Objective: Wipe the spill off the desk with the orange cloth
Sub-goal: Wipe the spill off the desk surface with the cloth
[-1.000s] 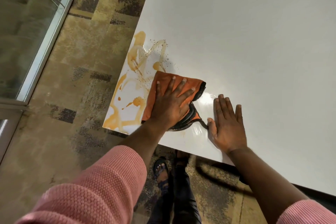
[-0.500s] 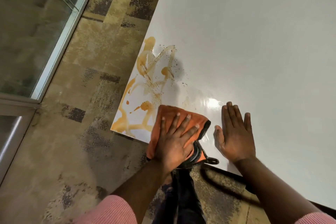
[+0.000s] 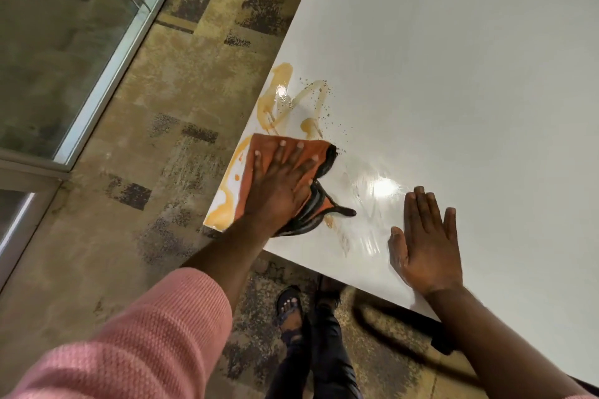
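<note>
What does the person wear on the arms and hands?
Both arms have pink ribbed knit sleeves, pushed up so the forearms are bare. The left hand and the right hand are bare, without gloves; no rings or watch can be seen.

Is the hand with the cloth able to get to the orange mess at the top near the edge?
Probably yes. The left hand presses the orange cloth just below those streaks, and only bare desk lies between.

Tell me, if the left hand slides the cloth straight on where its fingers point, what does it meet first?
Probably the spill: the left hand presses the cloth flat, fingers pointing up-desk, and the orange streaks begin just past the cloth's far edge. Nothing else shows there on the desk.
</note>
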The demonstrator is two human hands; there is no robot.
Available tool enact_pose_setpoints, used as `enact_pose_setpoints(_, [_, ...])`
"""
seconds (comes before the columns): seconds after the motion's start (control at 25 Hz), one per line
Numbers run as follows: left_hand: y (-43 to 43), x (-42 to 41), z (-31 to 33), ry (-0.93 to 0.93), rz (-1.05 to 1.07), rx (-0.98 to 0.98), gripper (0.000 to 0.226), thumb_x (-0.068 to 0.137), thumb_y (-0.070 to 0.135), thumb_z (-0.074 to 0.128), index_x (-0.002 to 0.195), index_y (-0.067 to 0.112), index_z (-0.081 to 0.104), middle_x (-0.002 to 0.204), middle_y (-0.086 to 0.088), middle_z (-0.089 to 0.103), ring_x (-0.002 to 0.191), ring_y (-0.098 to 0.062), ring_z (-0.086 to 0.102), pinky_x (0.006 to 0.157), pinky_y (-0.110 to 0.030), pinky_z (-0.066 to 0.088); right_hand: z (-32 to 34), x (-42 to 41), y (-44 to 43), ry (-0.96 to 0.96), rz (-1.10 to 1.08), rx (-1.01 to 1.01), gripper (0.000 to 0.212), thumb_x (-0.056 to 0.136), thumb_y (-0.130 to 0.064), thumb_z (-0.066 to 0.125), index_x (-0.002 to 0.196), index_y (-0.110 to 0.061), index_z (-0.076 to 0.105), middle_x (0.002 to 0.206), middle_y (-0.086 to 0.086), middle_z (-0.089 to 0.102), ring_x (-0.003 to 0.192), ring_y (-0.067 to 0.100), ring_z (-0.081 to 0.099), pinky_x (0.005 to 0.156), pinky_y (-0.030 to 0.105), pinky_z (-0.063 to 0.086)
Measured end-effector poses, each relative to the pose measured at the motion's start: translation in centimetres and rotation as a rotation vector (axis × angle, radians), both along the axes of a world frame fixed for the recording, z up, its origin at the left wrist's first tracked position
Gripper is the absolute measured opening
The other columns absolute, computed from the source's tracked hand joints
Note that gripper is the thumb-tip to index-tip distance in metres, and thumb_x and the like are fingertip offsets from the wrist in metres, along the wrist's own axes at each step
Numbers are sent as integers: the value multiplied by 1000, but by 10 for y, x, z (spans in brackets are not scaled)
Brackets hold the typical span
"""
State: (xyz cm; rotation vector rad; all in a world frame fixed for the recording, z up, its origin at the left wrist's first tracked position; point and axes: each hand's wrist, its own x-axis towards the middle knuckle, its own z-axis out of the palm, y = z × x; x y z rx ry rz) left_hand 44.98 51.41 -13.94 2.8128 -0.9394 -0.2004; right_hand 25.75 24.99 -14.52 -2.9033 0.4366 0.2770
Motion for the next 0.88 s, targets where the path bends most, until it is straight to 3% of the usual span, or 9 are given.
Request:
enact_pose_setpoints(0.28, [16, -64, -1, 41, 93, 32, 60, 99, 49, 32, 158, 41, 31, 171, 5, 15, 159, -26, 6, 125, -62, 8, 5, 43, 37, -92, 137, 52, 67, 105, -42, 19, 164, -9, 17, 173, 12, 11, 160, 26, 3, 128, 53, 5])
enact_pose_setpoints(0.44, [37, -97, -5, 39, 60, -71, 57, 96, 45, 48, 153, 38, 44, 169, 6, 24, 159, -24, 11, 124, -63, 13, -4, 57, 51, -53, 129, 48, 67, 104, -41, 24, 164, -11, 16, 173, 10, 11, 161, 23, 2, 128, 53, 4])
enact_pose_setpoints(0.68, [59, -42, -3, 51, -41, 4, 63, 98, 49, 43, 158, 45, 26, 171, 8, 17, 160, -22, 7, 125, -62, 5, 1, 58, 54, -64, 109, 54, 70, 101, -41, 25, 163, -11, 19, 173, 9, 13, 160, 19, -1, 129, 51, 2])
enact_pose_setpoints(0.88, [65, -14, -5, 16, -41, 41, 62, 97, 52, 40, 157, 45, 27, 171, 9, 13, 160, -22, 6, 125, -61, 1, 3, 57, 55, -76, 115, 55, 70, 102, -43, 22, 163, -9, 20, 172, 9, 14, 160, 20, 1, 129, 50, 1])
